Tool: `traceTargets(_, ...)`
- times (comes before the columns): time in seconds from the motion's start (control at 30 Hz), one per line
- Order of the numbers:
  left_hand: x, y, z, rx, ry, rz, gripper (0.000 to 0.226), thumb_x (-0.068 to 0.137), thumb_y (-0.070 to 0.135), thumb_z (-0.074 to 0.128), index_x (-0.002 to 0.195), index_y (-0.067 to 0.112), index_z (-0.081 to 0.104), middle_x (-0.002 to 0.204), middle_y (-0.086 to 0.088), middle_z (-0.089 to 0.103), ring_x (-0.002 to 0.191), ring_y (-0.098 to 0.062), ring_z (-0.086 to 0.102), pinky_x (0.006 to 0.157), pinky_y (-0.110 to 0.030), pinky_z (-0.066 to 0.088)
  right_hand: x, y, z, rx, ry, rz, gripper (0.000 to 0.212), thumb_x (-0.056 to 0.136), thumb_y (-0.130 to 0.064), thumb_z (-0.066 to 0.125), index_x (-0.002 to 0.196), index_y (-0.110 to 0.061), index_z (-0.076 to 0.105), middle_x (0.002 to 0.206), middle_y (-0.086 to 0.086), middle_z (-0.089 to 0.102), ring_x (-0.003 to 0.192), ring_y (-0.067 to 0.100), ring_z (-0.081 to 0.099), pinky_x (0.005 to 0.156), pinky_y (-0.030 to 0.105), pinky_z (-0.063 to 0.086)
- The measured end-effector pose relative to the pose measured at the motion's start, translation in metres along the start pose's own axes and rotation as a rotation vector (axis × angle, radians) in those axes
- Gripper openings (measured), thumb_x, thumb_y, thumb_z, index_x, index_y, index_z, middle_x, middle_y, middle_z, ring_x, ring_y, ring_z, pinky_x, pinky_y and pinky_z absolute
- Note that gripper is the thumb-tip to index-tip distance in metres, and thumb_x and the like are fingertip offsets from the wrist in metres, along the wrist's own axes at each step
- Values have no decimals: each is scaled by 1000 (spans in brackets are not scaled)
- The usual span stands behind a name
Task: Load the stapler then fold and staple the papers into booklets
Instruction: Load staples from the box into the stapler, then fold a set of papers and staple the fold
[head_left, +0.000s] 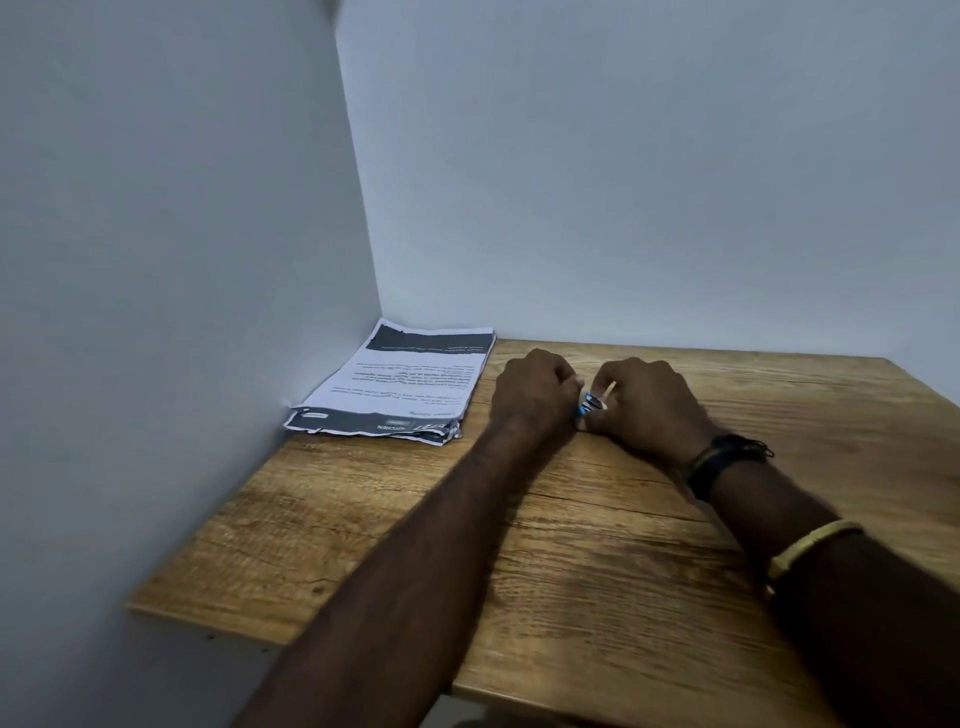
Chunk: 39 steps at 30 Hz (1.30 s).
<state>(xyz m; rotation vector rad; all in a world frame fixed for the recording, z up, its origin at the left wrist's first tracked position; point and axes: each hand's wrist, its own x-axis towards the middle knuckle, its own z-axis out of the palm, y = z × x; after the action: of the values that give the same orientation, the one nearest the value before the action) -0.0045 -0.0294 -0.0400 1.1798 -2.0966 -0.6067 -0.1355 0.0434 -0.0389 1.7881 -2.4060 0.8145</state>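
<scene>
Stapler (589, 404) (blue, silver) in left hand (535, 397) and right hand (652, 408)

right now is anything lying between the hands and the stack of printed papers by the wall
Nothing visible: only bare wooden table separates the left hand from the stack of black-and-white printed papers. It and the right hand grip a small blue-and-silver object.

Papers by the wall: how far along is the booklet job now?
Done: nothing visible; the stack of printed papers lies flat, unfolded, at the wooden table corner. In hand: left hand and right hand both grip a small blue-and-silver object, probably the stapler, mostly hidden. Left: folding and stapling every sheet.
</scene>
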Motion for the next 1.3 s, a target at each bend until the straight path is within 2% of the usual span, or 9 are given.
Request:
traceTargets(0.17,0,-10,-16,-15,12,-13,11,86,28,73,82,19,77,91,0,78,92,-18,71,78,-28,51,5,-18,0,-21,78,-68,29,75,-44,85,95,-25,74,98,-4,70,92,19,63,70,29,41)
traceTargets(0.4,17,-41,-73,35,197,-96,24,87,33,71,67,20,68,79,0,76,87,-22,72,71,-26,43,36,-80,15,204,94,-28,4,84,-25,79,84,-20,80,92,0,77,92,21,69,80,31,54)
traceTargets(0.53,28,-76,-105,140,241,-161,18,89,29,67,91,16,79,98,-2,79,99,-26,72,84,-30,50,57,-103,42,191,30,42,9,87,-20,71,89,-16,80,96,6,78,98,28,71,85,36,58)
traceTargets(0.63,34,-100,-115,228,175,-224,18,89,29,68,102,22,78,115,-3,75,112,-27,67,91,-31,49,68,-114,63,180,-28,131,20,86,-22,68,102,-11,74,111,14,74,108,36,67,88,36,57)
traceTargets(0.77,39,-125,-118,261,112,-304,30,89,33,69,118,27,72,131,-4,67,125,-27,60,104,-35,48,79,-126,85,134,-22,205,29,85,-25,70,110,-12,69,118,14,70,110,36,67,81,34,53)
traceTargets(0.9,40,-136,-115,253,106,-344,33,85,32,72,118,30,71,130,-2,67,126,-26,60,106,-35,46,86,-131,93,148,-10,246,30,82,-29,71,108,-15,69,114,11,71,104,34,69,72,30,48)
traceTargets(1.03,42,-138,-111,251,132,-351,32,83,35,75,114,31,71,128,-1,69,125,-25,60,108,-36,45,91,-135,95,197,-9,279,32,79,-34,74,105,-16,68,113,10,71,103,34,69,72,30,49)
traceTargets(1.2,42,-141,-109,266,154,-337,34,81,41,77,113,30,71,126,1,70,123,-24,61,106,-36,46,92,-142,98,114,-25,270,34,84,-30,70,113,-13,66,122,13,67,109,34,67,83,35,54)
traceTargets(1.3,42,-142,-109,289,164,-324,35,81,44,77,113,29,71,126,1,70,123,-24,61,105,-36,46,95,-145,98,223,-1,294,27,85,-19,69,110,-12,65,121,12,69,110,35,66,85,35,55)
